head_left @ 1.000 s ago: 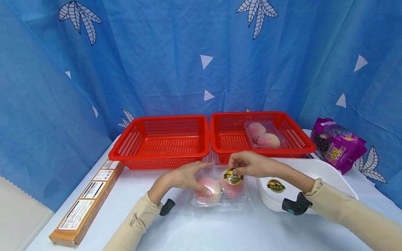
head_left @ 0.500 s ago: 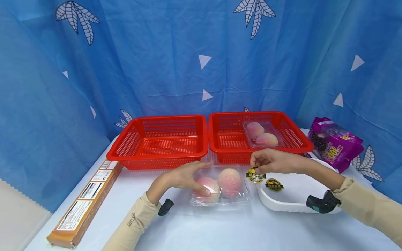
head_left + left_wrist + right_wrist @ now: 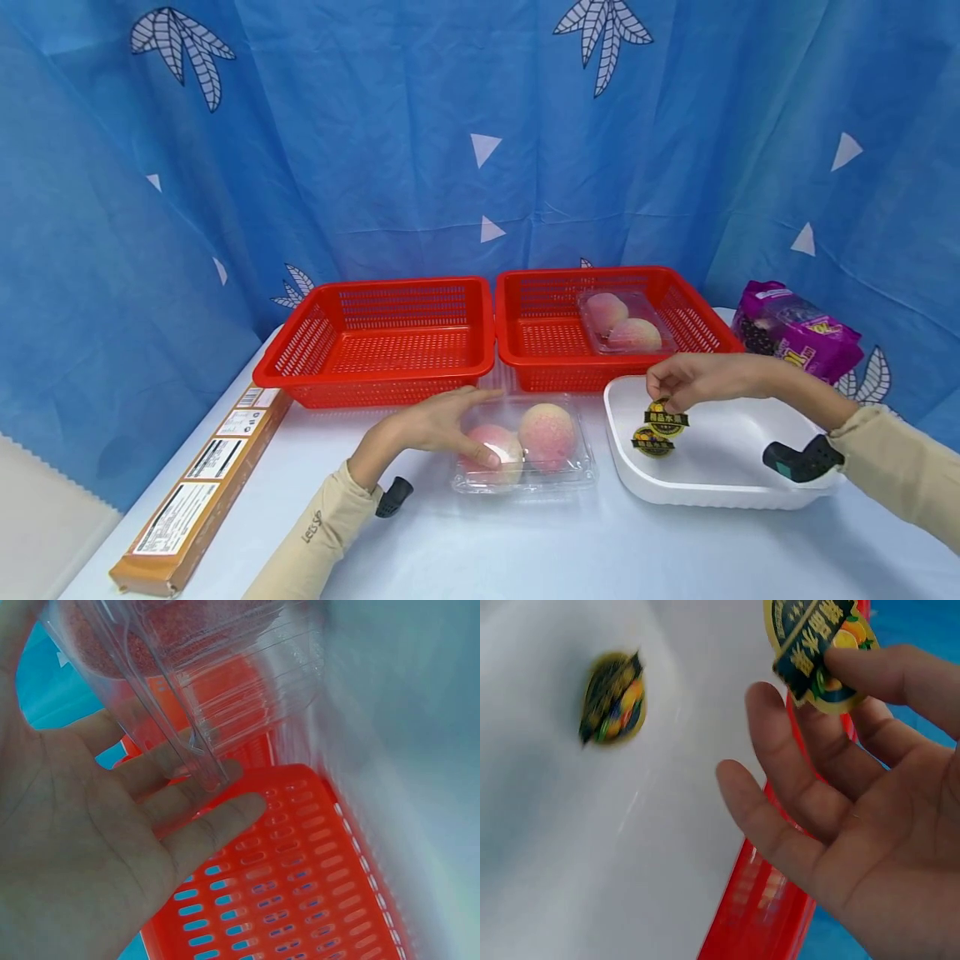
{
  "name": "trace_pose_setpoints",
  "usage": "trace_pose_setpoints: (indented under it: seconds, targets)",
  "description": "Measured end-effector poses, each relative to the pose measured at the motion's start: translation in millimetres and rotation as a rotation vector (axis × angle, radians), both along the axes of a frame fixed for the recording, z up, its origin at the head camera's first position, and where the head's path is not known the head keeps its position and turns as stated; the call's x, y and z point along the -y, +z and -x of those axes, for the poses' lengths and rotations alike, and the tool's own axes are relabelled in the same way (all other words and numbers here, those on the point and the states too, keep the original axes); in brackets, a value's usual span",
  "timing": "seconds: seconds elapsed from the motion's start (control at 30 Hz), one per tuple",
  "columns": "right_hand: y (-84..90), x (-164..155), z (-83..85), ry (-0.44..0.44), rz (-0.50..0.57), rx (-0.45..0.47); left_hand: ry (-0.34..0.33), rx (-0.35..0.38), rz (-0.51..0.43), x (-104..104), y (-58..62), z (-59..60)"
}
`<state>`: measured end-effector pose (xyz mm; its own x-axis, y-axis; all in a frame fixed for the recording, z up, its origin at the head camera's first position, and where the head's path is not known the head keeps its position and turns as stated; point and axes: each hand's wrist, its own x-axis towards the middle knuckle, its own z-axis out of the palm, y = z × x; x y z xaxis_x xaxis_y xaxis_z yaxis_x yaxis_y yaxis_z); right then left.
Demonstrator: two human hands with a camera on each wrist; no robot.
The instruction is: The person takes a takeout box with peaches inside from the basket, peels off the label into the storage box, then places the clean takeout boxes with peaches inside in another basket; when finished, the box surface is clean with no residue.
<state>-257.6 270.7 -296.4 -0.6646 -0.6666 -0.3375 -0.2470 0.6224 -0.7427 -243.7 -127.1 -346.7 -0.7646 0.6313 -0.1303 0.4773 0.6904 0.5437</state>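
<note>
Pinching one round label (image 3: 667,418) between thumb and finger, the right hand (image 3: 693,383) is hovering over one white tray (image 3: 742,446), with a second label (image 3: 653,443) lying inside it, just below the grip. Left of that grip, the left hand (image 3: 438,425) is resting with loose, spread fingers on one clear box (image 3: 536,483), which is holding two peaches (image 3: 548,437). Beyond both hands, two red baskets (image 3: 375,390) are standing side by side.

Tub (image 3: 720,485) before right basket (image 3: 585,364) (touching, perhaps)
</note>
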Motion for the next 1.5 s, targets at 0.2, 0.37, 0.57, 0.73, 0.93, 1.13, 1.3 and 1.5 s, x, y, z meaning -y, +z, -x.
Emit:
trace_pose_setpoints:
  seconds: [0.2,0.37,0.57,0.73,0.93,1.13,1.3,1.5]
  targets:
    - [-6.5,-23.6,10.4,-0.022,-0.072,0.074,0.002,0.003,0.003,1.0,-0.3,-0.8]
    - [-14.6,-36.0,14.2,-0.071,-0.171,0.118,0.006,0.014,0.000,1.5,-0.8,-0.8]
    - [-26.7,-41.7,15.8,-0.127,-0.281,0.117,0.012,0.025,-0.002,2.0,-1.0,-1.0]
    - [-34.7,-43.9,17.3,-0.157,-0.336,0.090,0.011,0.024,-0.005,1.5,-0.4,-1.6]
    - [-42.0,-45.6,18.4,-0.176,-0.407,0.057,0.012,0.024,-0.002,0.7,-1.8,-1.8]
    - [-49.2,-46.5,19.2,-0.174,-0.444,0.034,0.012,0.018,0.004,0.7,-0.9,-1.8]
    - [-52.2,-43.8,20.0,-0.156,-0.474,0.020,0.006,0.013,-0.002,0.7,-1.0,-0.9]
    - [-55.9,-38.8,19.8,-0.136,-0.483,-0.011,0.000,0.011,-0.009,0.9,-1.1,-0.1]
